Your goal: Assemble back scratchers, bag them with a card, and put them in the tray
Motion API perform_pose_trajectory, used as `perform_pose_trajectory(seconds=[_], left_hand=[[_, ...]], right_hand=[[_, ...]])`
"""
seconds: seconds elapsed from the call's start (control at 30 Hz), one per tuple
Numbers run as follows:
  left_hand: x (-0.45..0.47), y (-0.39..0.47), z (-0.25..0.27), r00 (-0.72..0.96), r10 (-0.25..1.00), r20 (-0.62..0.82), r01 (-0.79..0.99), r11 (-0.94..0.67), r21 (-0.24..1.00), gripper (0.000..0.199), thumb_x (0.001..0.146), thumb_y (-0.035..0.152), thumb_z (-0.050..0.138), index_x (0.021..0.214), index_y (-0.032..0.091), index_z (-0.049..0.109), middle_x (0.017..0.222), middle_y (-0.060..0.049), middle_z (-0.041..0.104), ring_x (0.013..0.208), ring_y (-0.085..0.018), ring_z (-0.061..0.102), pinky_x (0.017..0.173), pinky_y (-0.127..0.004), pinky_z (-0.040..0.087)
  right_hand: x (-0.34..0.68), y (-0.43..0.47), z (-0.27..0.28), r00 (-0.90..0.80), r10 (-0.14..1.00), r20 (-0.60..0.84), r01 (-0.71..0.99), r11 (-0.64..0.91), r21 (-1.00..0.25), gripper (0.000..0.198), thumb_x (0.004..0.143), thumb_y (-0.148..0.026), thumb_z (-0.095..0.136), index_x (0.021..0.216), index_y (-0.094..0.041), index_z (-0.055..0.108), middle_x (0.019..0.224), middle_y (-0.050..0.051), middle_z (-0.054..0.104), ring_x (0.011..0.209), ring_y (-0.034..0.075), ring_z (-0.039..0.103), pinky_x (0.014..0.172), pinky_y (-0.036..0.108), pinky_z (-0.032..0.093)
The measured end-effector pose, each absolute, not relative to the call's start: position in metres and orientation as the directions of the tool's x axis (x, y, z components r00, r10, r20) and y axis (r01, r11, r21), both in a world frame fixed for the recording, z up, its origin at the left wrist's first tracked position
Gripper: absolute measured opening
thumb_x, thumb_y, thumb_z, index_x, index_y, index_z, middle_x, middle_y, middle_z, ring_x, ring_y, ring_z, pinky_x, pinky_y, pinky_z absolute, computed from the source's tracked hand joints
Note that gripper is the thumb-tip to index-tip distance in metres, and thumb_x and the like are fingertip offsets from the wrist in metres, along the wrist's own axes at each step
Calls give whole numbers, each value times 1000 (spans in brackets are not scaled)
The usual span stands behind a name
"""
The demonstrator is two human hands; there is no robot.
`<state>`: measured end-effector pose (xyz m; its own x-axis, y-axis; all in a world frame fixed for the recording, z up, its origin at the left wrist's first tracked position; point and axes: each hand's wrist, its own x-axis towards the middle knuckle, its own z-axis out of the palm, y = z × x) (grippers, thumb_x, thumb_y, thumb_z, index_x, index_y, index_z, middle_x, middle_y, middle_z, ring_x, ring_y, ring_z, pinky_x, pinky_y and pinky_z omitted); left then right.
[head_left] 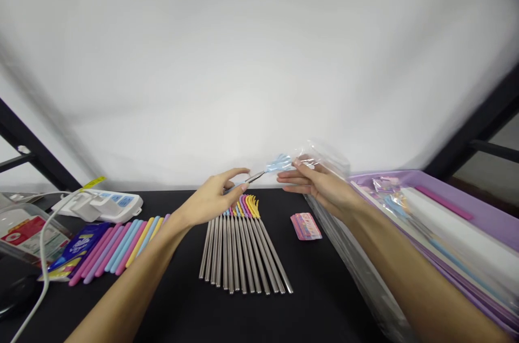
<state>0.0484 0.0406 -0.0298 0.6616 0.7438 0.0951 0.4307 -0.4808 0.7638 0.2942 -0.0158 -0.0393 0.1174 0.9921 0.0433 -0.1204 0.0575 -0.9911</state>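
Observation:
My left hand (208,197) is closed on the metal shaft of a back scratcher with a light-blue claw head (278,163), which points to the right. Pinched between the thumb and fingers of my right hand (322,183) is a clear plastic bag (330,158), its mouth beside the blue head. Whether the head's tip is inside the bag I cannot tell. Below my hands, several metal-shafted back scratchers (243,256) with yellow, purple, pink and blue heads lie fanned out on the black table (320,300). A small stack of pink printed cards (306,226) lies to their right.
Coloured tubular handles (121,248) lie in a row at left, near a blue packet (81,246), a white power strip (101,205) and a cable (44,246). Clear plastic bags (352,262) lie at right, beside a purple bin (405,174) holding bagged items. A white wall rises behind.

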Motion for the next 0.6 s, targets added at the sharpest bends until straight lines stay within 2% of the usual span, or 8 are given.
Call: perform_pose_trajectory(seconds=[0.23,0.33,0.43,0.6], left_hand=[[51,38,-34,700,712,53,384,-438,813,60,92,51,47,145,25,34,62,2,58,59,-14,54,55,-24,41],[53,36,-35,730,682,28,359,-419,834,57,92,51,48,142,23,40,64,1,59,58,-13,54,52,-23,39],[59,35,-39,744,667,35,329,-413,849,47,92,52,47,126,21,56,81,-3,61,59,-11,54,50,-21,41],[63,38,-49,658,750,72,360,-396,844,44,84,58,56,103,19,63,118,-9,54,58,-7,55,51,-23,47]], right_hand=[[290,-16,-42,3,997,77,24,77,-997,33,80,-44,72,91,-14,70,99,15,74,95,26,70,80,39,61],[287,-19,-41,-69,995,77,50,80,-996,31,78,-42,74,92,-15,71,98,11,74,92,24,71,77,37,61],[285,-21,-42,-134,990,50,52,57,-997,31,79,-41,73,95,-15,71,99,10,74,90,23,71,75,35,61],[287,-16,-50,-134,990,39,64,48,-997,34,78,-42,74,97,-14,72,97,11,74,90,23,70,73,33,61]])
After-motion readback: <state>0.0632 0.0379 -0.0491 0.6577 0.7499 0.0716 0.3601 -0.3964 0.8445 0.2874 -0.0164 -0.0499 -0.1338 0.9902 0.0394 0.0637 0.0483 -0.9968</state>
